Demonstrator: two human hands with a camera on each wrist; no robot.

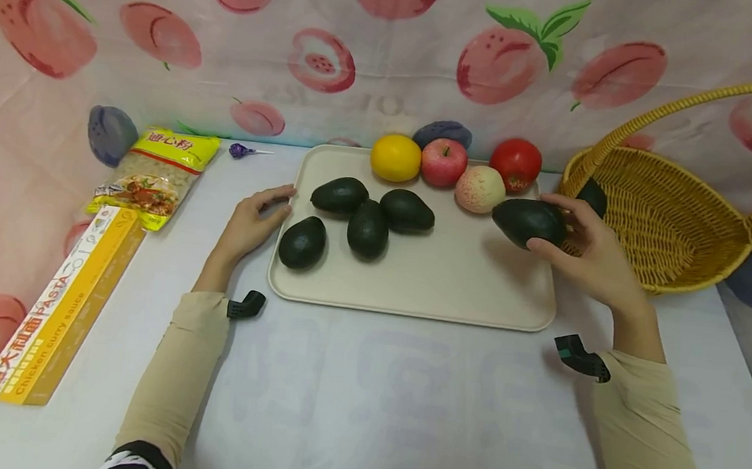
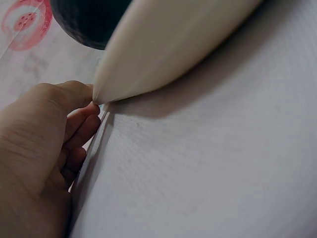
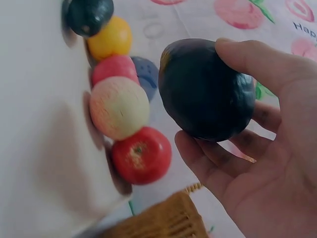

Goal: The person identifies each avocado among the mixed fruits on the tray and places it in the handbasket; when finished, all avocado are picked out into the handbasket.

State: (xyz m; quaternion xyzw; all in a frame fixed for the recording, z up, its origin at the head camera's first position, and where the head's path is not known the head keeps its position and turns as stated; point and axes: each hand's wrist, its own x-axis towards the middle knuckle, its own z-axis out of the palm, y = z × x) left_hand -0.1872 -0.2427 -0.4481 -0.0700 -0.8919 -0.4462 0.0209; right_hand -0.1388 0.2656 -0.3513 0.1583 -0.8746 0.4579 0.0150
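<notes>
The left hand [image 1: 251, 222], fingers loosely bent, touches the rim of the cream tray [image 1: 452, 291] with its tips. Four dark avocados [image 1: 368, 231] lie there. Farther right, held above the tray's right side, is another avocado [image 1: 525, 222]: blackish green, slightly shiny, plump, tapering leftward. The right hand [image 1: 588, 255] grips its blunt end between thumb and fingers, beside the wicker basket [image 1: 677, 218].
</notes>
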